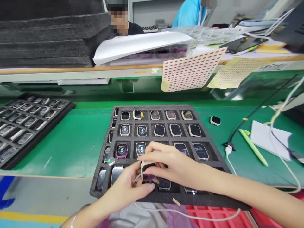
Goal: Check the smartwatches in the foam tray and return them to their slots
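My right hand (166, 161) is closed on a pale-rimmed smartwatch case without a strap (148, 165), gripping it between thumb and fingers over the front of the foam tray. Just left of it, my left hand (134, 182) is closed around a thin white cable (136, 180) beneath the watch. The cable's end is hidden by the fingers and the watch. Around both hands lies a dark grey foam tray (163, 136) with strapless smartwatches in its compartments. A purple-rimmed watch (122, 151) and a watch with a lit screen (141, 148) sit close behind my hands.
Another foam tray of watches (26, 115) lies at the left. On the green bench at the right are a single watch (215, 120), a light green pen (254, 147), white paper (270, 139) and cables. Stacked black foam (47, 38) fills the shelf's left. Two people are beyond.
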The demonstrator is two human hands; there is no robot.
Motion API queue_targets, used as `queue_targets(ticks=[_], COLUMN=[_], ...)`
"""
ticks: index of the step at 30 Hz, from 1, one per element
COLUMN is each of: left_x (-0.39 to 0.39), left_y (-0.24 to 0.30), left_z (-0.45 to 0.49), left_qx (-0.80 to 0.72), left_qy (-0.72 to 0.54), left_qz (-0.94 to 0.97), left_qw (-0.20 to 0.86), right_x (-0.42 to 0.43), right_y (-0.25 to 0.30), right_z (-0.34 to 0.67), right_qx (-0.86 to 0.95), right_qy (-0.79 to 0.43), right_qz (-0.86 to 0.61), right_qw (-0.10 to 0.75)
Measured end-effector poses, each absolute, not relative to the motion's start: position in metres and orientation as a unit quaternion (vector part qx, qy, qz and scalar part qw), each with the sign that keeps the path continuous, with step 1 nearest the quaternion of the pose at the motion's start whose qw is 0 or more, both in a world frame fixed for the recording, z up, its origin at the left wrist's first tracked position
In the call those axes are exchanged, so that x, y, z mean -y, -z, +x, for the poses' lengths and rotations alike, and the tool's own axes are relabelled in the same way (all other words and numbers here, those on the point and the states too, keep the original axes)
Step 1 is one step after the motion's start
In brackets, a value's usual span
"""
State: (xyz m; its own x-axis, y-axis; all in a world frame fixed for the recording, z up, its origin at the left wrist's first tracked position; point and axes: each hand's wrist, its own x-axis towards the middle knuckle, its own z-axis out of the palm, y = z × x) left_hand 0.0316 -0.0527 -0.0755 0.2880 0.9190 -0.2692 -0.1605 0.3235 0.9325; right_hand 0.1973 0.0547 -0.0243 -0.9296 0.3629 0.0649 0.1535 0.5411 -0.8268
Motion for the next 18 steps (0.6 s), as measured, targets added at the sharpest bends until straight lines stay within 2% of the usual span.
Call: queue_targets(ticks=[11,14,18], left_x=[0.05,0.05,0.049], left_y=[0.07,0.072,0.073], left_z=[0.03,0.03,0.032], left_qx=[-0.483,-0.474,-0.467], left_qy=[-0.402,-0.4,-0.41], left_qz=[0.398,0.4,0.405], left_qw=[0.669,0.675,0.671], right_x=[-0.064,-0.06,-0.056], right_y=[0.036,0.042,0.048], right_z=[0.196,0.195,0.192], right_qx=[0.858,0.89,0.941], right_qy=[-0.476,-0.41,-0.29], right_qz=[-0.149,-0.133,-0.1], right_qw=[0.118,0.149,0.14])
